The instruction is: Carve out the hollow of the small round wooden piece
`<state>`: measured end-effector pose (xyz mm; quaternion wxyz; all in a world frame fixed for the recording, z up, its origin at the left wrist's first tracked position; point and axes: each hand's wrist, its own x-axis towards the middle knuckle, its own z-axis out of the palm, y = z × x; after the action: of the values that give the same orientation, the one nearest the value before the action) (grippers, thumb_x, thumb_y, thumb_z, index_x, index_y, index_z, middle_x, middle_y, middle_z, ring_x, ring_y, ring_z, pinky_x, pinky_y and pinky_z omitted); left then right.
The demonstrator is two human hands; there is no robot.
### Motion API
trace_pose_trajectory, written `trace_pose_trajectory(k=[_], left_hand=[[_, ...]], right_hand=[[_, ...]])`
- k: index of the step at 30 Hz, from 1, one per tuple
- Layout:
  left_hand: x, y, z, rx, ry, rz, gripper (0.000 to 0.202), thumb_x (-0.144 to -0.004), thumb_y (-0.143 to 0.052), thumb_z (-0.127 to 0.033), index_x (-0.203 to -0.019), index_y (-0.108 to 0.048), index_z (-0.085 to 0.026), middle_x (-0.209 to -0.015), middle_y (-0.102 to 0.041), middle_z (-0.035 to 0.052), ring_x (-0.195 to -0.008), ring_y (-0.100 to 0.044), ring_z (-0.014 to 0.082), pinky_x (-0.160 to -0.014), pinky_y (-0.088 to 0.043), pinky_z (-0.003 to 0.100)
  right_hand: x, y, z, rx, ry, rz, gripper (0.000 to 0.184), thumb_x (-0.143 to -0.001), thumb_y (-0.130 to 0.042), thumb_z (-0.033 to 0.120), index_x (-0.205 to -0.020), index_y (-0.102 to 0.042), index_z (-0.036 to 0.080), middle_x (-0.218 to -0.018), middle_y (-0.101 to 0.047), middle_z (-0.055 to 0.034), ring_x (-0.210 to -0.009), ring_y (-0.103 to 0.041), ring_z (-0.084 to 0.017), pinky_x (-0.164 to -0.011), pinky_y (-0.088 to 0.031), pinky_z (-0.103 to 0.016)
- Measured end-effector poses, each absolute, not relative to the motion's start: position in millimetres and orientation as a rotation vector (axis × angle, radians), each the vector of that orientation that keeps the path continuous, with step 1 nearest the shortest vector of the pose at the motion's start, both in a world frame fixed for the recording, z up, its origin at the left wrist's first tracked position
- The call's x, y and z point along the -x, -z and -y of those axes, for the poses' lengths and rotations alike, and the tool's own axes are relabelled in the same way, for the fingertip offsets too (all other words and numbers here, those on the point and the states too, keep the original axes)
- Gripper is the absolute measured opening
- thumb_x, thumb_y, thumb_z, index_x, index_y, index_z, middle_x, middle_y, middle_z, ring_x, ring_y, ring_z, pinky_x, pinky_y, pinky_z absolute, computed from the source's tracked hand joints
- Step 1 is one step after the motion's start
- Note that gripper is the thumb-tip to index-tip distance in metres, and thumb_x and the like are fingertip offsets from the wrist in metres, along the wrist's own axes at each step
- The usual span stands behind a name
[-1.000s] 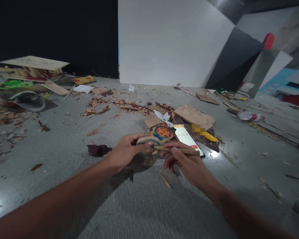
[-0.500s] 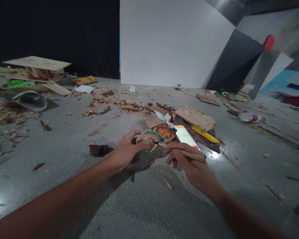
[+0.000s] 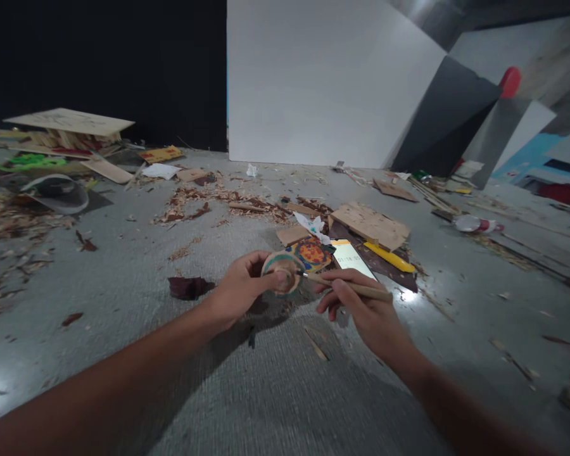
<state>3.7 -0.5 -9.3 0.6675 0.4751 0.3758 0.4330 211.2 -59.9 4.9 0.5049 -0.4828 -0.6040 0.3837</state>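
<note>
- I see my left hand (image 3: pixel 240 292) with its grip clamped on a small round wooden piece (image 3: pixel 282 271), thumb over its lower face, held up off the grey floor (image 3: pixel 275 386).
- My right hand (image 3: pixel 361 310) has its grip closed around a thin wooden-handled brush (image 3: pixel 356 289); the brush tip touches the round piece at its right edge.
- Just beyond the round piece lie a colourfully painted board (image 3: pixel 312 252) and a lit phone (image 3: pixel 352 256), side by side; a yellow tool (image 3: pixel 390 258) sits just right of the phone.
- A cardboard slab (image 3: pixel 370 223) lies behind these, with wood shavings (image 3: pixel 209 199) spread further back.
- A dark red scrap (image 3: pixel 186 287) lies left of my left hand, near but apart.
- The floor nearer to me, under both forearms, is bare, and so is the stretch to the right of my right hand up to scattered chips.
</note>
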Motion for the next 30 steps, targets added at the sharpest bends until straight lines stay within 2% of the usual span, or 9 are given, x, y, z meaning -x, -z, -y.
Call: trace_pose_trajectory(k=[4, 9, 14, 22, 27, 30], left_hand=[[-1.9, 9.8, -0.6, -1.138, -0.954, -0.84, 0.027, -0.07, -0.082, -0.031, -0.092, -0.074, -0.017, -0.09, -0.07, 0.0074, -0.074, -0.06, 0.0157, -0.065, -0.045, 0.025], [-0.9, 5.5, -0.3, -1.148, -0.949, -0.862, 0.026, -0.07, -0.081, -0.032, -0.092, -0.075, -0.019, -0.089, -0.072, 0.0078, -0.073, -0.06, 0.0171, -0.063, -0.047, 0.026], [-3.7, 5.4, -0.2, -1.09, -0.985, -0.84, 0.026, -0.069, -0.082, -0.03, -0.09, -0.073, -0.017, -0.092, -0.072, 0.0088, -0.078, -0.063, 0.0178, -0.071, -0.049, 0.028], [-5.0, 11.0, -0.3, -1.055, -1.093, -0.902, 0.031, -0.067, -0.084, -0.032, -0.086, -0.063, -0.019, -0.08, -0.066, 0.0032, -0.07, -0.058, 0.014, -0.065, -0.045, 0.025], [-3.2, 8.8, 0.4, -1.156, -1.057, -0.897, 0.034, -0.069, -0.082, -0.027, -0.098, -0.069, -0.018, -0.094, -0.071, 0.0075, -0.078, -0.061, 0.0169, -0.071, -0.047, 0.027], [-2.6, 8.0, -0.1, -1.165, -1.022, -0.878, 0.035, -0.068, -0.082, -0.026, -0.101, -0.072, -0.018, -0.096, -0.073, 0.0084, -0.078, -0.063, 0.0183, -0.07, -0.047, 0.028]], right_hand=[[-214.6, 1.6, 57.5, 1.132, -1.043, 1.381, 0.024, -0.094, -0.062, 0.041, -0.1, -0.071, 0.02, -0.085, -0.073, -0.005, -0.06, -0.068, -0.014, -0.047, -0.051, -0.024], [-217.2, 2.7, 55.8, 1.101, -1.169, 1.306, 0.023, -0.094, -0.063, 0.042, -0.103, -0.071, 0.022, -0.09, -0.072, -0.0047, -0.062, -0.068, -0.013, -0.05, -0.05, -0.025], [-213.5, -0.8, 54.5, 1.075, -1.233, 1.22, 0.026, -0.092, -0.064, 0.045, -0.101, -0.071, 0.021, -0.089, -0.072, -0.0058, -0.057, -0.066, -0.014, -0.046, -0.049, -0.026], [-212.9, 0.5, 56.8, 1.202, -0.982, 1.398, 0.025, -0.094, -0.062, 0.042, -0.1, -0.072, 0.02, -0.086, -0.071, -0.0059, -0.059, -0.065, -0.014, -0.047, -0.05, -0.026], [-211.2, -0.5, 57.2, 1.194, -1.011, 1.408, 0.024, -0.094, -0.062, 0.042, -0.101, -0.071, 0.02, -0.09, -0.072, -0.0061, -0.059, -0.067, -0.013, -0.047, -0.05, -0.024], [-212.6, 0.9, 56.0, 1.185, -1.063, 1.364, 0.025, -0.095, -0.061, 0.043, -0.101, -0.071, 0.02, -0.088, -0.072, -0.0052, -0.059, -0.067, -0.013, -0.047, -0.05, -0.024]])
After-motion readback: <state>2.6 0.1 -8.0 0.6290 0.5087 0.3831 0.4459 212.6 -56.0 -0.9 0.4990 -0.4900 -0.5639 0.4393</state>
